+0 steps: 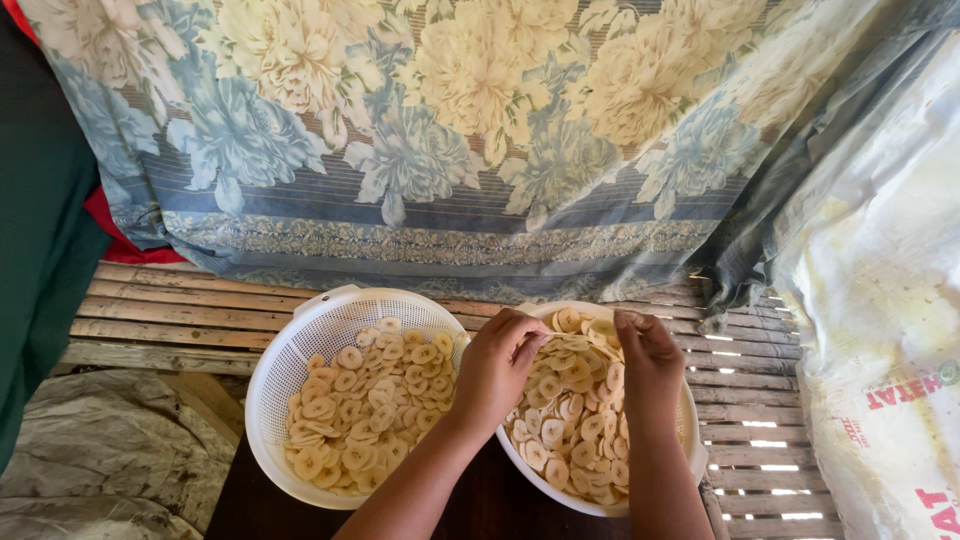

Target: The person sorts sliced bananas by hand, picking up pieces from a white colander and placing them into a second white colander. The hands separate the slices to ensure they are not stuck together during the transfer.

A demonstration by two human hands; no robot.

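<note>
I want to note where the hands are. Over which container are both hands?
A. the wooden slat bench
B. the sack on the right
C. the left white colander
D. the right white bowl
D: the left hand and the right hand are both over the right white bowl of pale round slices.

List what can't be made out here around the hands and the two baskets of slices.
- Head view: fingertips of the left hand and right hand curl inward, so any slice pinched there is hidden.
- Right basket: the hands and forearms cover part of its slices, and the bottom edge nearly cuts its near rim.
- Left basket: slices hide its depth.
- Sack: cut by the right edge.
</note>
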